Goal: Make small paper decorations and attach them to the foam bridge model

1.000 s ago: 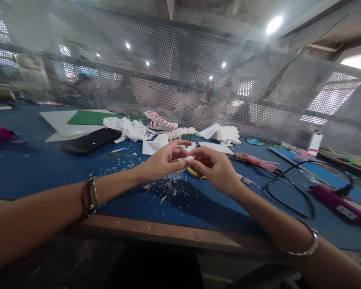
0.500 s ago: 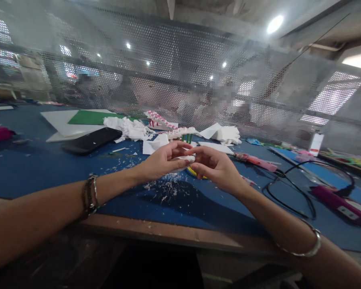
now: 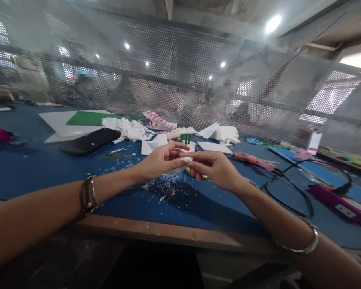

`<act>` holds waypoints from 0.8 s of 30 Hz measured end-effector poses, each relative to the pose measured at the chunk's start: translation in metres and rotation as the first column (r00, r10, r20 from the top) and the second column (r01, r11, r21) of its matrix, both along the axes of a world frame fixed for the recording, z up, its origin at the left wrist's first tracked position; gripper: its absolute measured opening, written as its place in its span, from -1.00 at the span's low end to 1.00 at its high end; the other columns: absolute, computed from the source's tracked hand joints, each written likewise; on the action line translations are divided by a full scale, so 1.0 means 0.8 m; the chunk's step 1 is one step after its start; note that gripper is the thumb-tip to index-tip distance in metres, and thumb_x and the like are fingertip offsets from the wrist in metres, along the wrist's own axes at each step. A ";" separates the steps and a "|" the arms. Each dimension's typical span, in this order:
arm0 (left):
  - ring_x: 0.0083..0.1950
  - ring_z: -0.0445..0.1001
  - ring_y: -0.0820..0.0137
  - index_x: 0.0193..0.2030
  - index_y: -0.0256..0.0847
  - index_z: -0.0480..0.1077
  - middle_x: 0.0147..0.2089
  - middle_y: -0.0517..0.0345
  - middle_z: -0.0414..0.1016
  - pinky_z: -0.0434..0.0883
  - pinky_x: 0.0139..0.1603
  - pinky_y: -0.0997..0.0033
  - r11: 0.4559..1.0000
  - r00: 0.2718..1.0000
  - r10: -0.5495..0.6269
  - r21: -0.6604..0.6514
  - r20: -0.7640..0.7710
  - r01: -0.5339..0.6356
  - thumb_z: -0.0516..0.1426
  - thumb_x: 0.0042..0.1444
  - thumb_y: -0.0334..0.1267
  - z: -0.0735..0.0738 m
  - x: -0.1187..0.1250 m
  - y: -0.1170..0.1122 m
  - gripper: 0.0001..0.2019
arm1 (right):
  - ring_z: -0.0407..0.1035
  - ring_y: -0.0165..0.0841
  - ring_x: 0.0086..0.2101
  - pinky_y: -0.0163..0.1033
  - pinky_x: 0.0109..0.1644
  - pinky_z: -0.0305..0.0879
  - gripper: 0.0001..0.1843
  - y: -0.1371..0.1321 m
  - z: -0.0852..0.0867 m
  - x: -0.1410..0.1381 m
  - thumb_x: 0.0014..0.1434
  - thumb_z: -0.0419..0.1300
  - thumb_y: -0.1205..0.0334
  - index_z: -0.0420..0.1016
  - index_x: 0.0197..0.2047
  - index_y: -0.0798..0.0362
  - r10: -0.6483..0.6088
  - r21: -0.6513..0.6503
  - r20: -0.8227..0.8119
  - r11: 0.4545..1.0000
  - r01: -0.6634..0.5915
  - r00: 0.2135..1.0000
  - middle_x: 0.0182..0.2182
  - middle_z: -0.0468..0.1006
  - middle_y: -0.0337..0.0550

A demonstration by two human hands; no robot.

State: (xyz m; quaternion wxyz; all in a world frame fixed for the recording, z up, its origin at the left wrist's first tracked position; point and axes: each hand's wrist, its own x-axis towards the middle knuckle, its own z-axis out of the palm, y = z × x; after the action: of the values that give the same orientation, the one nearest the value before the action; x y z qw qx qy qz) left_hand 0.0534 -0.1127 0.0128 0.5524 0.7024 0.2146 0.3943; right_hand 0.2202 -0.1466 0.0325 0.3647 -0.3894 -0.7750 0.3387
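My left hand [image 3: 156, 163] is closed on a small white piece of paper [image 3: 186, 159] with a fringed end, pinched between thumb and fingers. From the other side my right hand [image 3: 219, 168] pinches the end of the same piece, thumb against forefinger. Both hands are just above the table, fingertips close together. A yellow curved thing [image 3: 203, 176] lies partly hidden behind my right fingers. Under the hands, tiny white scraps [image 3: 168, 186] are scattered over the blue tabletop [image 3: 120, 208].
Left are a black phone [image 3: 92, 141], crumpled white paper [image 3: 124, 128] and a green sheet [image 3: 86, 118]. Behind the hands stand pink-and-white pieces on a rack [image 3: 159, 120]. To the right lie a pink glue gun [image 3: 257, 161], its black cable [image 3: 307, 200] and a purple power strip [image 3: 338, 204].
My right thumb and forefinger have closed onto the end of the white paper piece; before, they were apart beside it. The left hand keeps its hold. The view has shifted slightly.
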 end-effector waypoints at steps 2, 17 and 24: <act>-0.36 0.38 0.52 -0.20 -0.30 0.18 -0.37 0.17 0.39 0.23 -0.34 0.54 1.000 1.000 -0.011 -0.008 0.008 0.011 0.12 -0.10 -0.36 0.001 0.001 -0.001 -0.71 | 0.25 -0.59 -0.66 -0.44 -0.59 0.18 -0.70 0.000 0.000 -0.001 -0.01 0.12 0.31 0.44 -0.15 0.11 0.008 -0.012 -0.010 1.000 -0.008 1.000 -0.65 0.38 -0.31; -0.56 0.28 0.58 -0.31 -0.23 0.14 -0.55 0.33 0.35 0.10 -0.52 0.57 0.994 0.998 -0.049 -0.096 0.029 0.052 0.16 -0.13 -0.27 -0.003 0.002 0.001 -0.73 | 0.16 -0.65 -0.73 -0.51 -0.67 0.08 -0.64 -0.002 -0.006 -0.005 0.10 0.01 0.23 0.36 -0.04 0.14 0.080 -0.037 -0.015 0.996 -0.080 0.997 -0.72 0.31 -0.37; -0.59 0.29 0.59 -0.32 -0.23 0.14 -0.57 0.33 0.38 0.06 -0.57 0.58 0.975 0.989 -0.111 -0.181 0.092 0.127 0.19 -0.17 -0.26 0.000 0.003 -0.003 -0.69 | 0.20 -0.64 -0.71 -0.50 -0.63 0.14 -0.60 -0.001 -0.004 -0.004 0.11 0.01 0.19 0.31 0.01 0.15 0.144 -0.057 -0.007 0.988 -0.144 0.990 -0.69 0.35 -0.34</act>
State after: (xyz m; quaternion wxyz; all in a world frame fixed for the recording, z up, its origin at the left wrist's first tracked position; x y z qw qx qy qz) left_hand 0.0556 -0.1150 0.0129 0.6467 0.6424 0.1854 0.3670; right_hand 0.2172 -0.1471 0.0296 0.3291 -0.3422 -0.7905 0.3868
